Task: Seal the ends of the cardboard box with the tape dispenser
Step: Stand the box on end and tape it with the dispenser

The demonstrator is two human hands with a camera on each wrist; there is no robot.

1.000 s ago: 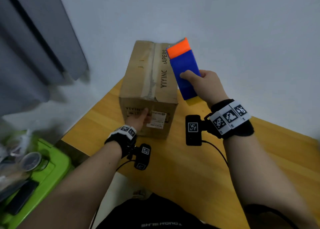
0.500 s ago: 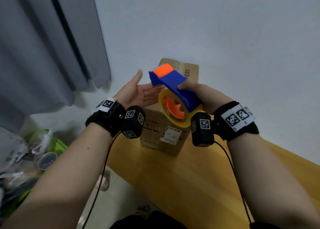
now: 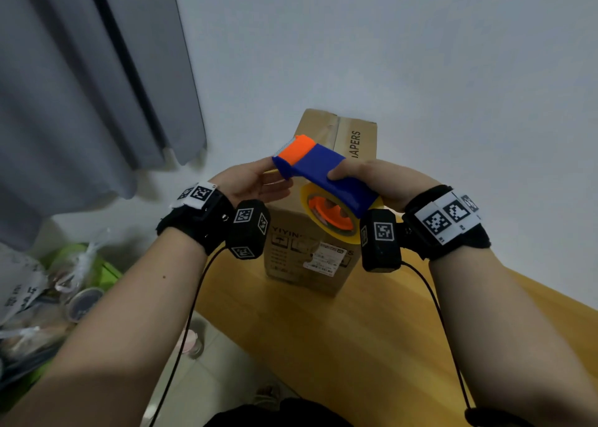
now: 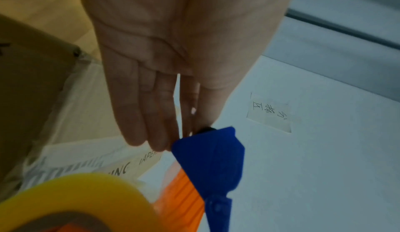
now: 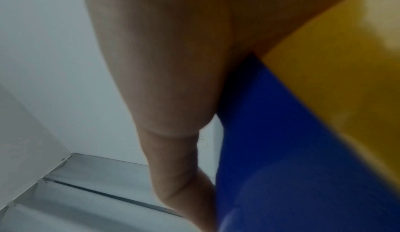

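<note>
A brown cardboard box (image 3: 323, 135) stands on the wooden table (image 3: 323, 345), its near end carrying a white label. Above it my right hand (image 3: 382, 181) grips the blue handle of the tape dispenser (image 3: 323, 168), which has an orange front tip and a yellow tape roll (image 3: 354, 237). My left hand (image 3: 259, 181) meets the dispenser's front end, thumb above and fingers below. In the left wrist view the fingers (image 4: 151, 116) lie nearly straight and thumb and forefinger pinch at the blue front (image 4: 210, 155). The right wrist view shows my thumb (image 5: 173, 150) along the blue body (image 5: 281, 150).
A grey curtain (image 3: 81, 87) hangs at the left against the white wall. A green bin (image 3: 106, 274) with bags and clutter sits on the floor at the left. The table's left edge runs close to the box.
My left hand left the box's near end, rose open and now pinches at the dispenser's front. My right hand brought the dispenser off the box top toward me and tilted it.
</note>
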